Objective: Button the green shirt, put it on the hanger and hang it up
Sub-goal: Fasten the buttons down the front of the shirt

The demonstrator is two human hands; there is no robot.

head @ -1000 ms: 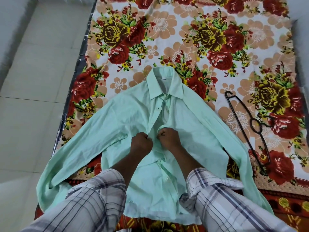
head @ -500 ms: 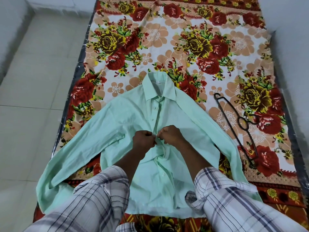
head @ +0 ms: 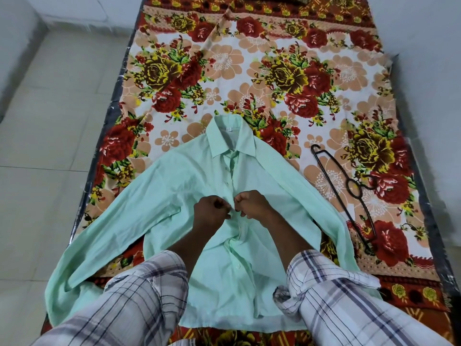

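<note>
A person leans over a green shirt [head: 174, 196] spread face up on a floral bedsheet [head: 249, 71], collar [head: 232, 138] pointing away and both sleeves thrown wide, as 2 hands meet at mid-chest. The left hand [head: 210, 212] and the right hand [head: 252, 204] are each curled tight, fingertips pinching the facing front edges of the shirt, knuckles almost touching; the button between them is too small to make out. Below the hands the front looks closed, with 1 button showing on the placket. Above them the opening gapes up to the collar, so the fastening appears roughly half done. The black hanger [head: 344, 193] lies untouched on the sheet just beside the sleeve on the person's right.

The likeliest slip from here is a mismatch. Cloth is puckered just under the hands, and if that slack pulls 1 edge lower than the other, a button could go into the wrong hole and leave the front skewed at the collar. A small button could also pop back out of so tight a pinch. The sleeve [head: 99, 240] on the person's left appears to trail past the bed's edge towards the tiled floor [head: 50, 146], and its weight could drag the shirt sideways once it is lifted for the hanger
</note>
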